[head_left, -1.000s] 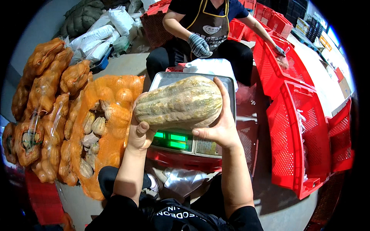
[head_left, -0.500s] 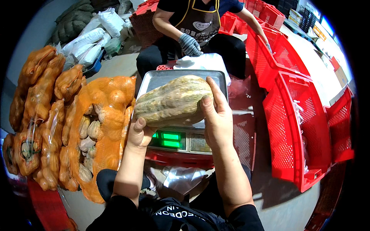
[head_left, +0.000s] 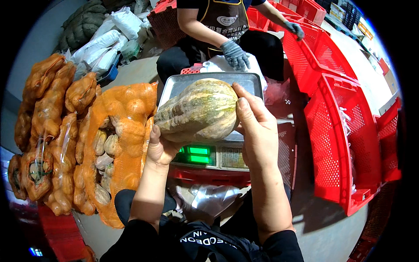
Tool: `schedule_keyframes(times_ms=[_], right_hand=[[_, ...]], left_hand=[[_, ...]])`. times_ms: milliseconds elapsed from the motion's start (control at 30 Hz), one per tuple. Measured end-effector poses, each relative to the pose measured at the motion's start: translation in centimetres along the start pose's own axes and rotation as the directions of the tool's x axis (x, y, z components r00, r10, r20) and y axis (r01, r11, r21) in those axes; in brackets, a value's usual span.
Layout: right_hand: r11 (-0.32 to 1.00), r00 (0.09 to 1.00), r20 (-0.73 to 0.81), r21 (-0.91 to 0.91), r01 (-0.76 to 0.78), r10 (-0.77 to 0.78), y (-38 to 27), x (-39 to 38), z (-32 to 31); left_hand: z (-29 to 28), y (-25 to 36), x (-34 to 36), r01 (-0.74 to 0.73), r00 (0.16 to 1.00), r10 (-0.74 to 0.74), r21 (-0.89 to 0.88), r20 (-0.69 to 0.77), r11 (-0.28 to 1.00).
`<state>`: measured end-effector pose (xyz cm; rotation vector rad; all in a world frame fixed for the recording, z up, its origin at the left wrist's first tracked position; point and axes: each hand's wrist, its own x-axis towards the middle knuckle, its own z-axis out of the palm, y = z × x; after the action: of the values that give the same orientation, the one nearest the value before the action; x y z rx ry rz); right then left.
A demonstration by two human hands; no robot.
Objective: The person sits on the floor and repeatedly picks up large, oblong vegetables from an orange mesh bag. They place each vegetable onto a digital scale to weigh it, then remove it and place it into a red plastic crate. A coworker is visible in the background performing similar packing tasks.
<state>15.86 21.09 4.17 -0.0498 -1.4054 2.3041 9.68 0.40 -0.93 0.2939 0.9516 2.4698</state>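
Note:
A big mottled green-and-tan pumpkin [head_left: 200,111] lies between my two hands, held over a digital scale's metal pan [head_left: 172,85]. My left hand [head_left: 160,146] cups its narrower left end from below, thumb up. At the broad right end, my right hand [head_left: 257,120] grips with thumb and fingers. The pumpkin hides much of the pan; whether it touches the pan I cannot tell. Below it glows the scale's green display [head_left: 198,155], beside a keypad [head_left: 233,158].
Orange mesh sacks [head_left: 126,109] of pumpkins crowd the left, one torn open. Red perforated crates [head_left: 336,144] line the right. Across the scale sits a co-worker in an apron [head_left: 224,28] and grey gloves [head_left: 235,54]. White sacks [head_left: 98,46] lie behind at left.
The pumpkin has turned a little in my hands, showing more of its ribbed broad end. The co-worker's one glove moved toward the scale; the other rose out from behind a crate.

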Motion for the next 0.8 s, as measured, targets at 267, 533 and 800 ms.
schedule_keyframes(times_ms=[267,533,800], right_hand=[[0.988,1.000,0.018,-0.154,0.028,-0.025,-0.5,0.6,-1.3],[0.991,0.994,0.036,-0.084,-0.103,0.106,5.7,4.7,-5.0],[0.777,0.973,0.232,-0.608,0.160,-0.019,8.7,7.5,-5.5]], left_hand=[[0.5,-0.2,0.9,0.022,1.000,-0.022,0.057,-0.001,0.998],[-3.3,-0.3,6.1,0.037,0.997,-0.013,0.318,-0.075,0.947],[-4.3,-0.8,9.4,-0.127,0.929,0.365,0.873,-0.061,0.470]])
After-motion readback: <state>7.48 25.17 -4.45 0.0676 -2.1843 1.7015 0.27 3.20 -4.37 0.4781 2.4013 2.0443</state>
